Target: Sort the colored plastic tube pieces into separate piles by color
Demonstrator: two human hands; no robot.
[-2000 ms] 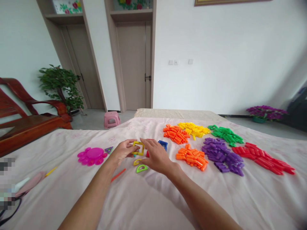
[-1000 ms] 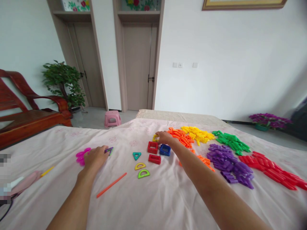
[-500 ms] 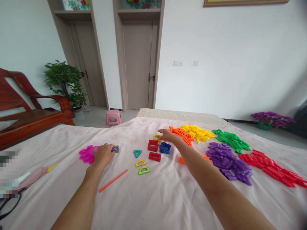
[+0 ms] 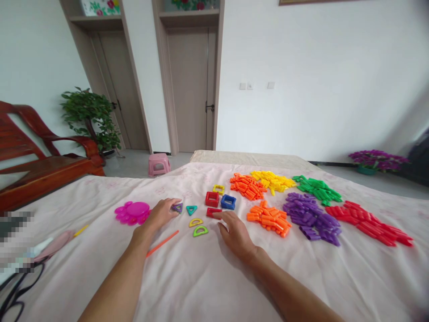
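My left hand [image 4: 164, 213] is closed on a purple triangle tile [image 4: 178, 208], fingertips at its left side, just left of a teal triangle tile [image 4: 191, 210]. My right hand [image 4: 237, 232] reaches in low over the cloth. Its fingertips touch the right end of a flat red frame tile [image 4: 211, 210], and its thumb stands apart from the fingers. Behind that are a red square stack [image 4: 212, 193], a blue square stack [image 4: 228, 206] and a yellow square [image 4: 218, 187]. Yellow [image 4: 196, 222] and lime-green [image 4: 200, 231] half-round tiles lie between my hands.
A magenta flower-shaped tray [image 4: 138, 208] sits left of my left hand, and an orange stick [image 4: 163, 243] lies nearer me. On the right are piles of orange [image 4: 269, 219], purple [image 4: 306, 212], yellow [image 4: 273, 181], green [image 4: 317, 188] and red [image 4: 368, 221] tubes. Black-strapped items [image 4: 23, 286] lie at far left.
My left hand has moved right with the purple triangle tile, closer to the teal one. My right hand has drawn back from the yellow square to the flat red tile, uncovering the near orange pile.
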